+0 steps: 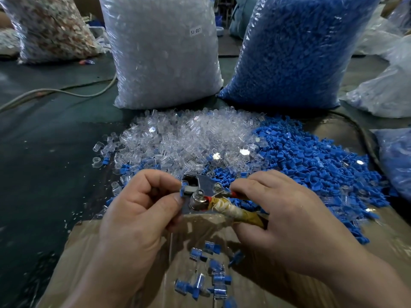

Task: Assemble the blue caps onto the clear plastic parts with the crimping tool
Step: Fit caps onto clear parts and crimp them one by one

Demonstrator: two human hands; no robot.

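My right hand (287,221) grips the tape-wrapped handles of the metal crimping tool (205,193). My left hand (138,210) pinches a blue cap (183,191) at the tool's jaw; any clear part there is hidden. Behind the hands lies a heap of clear plastic parts (178,138), with a heap of blue caps (311,165) to its right. Several assembled pieces (211,274), clear with blue caps, lie on the cardboard (89,252) below my hands.
A tall bag of clear parts (162,52) and a tall bag of blue caps (293,50) stand behind the heaps. More bags sit at the far left (49,30) and right (387,85). A grey cable (55,92) crosses the dark mat (44,163) on the left.
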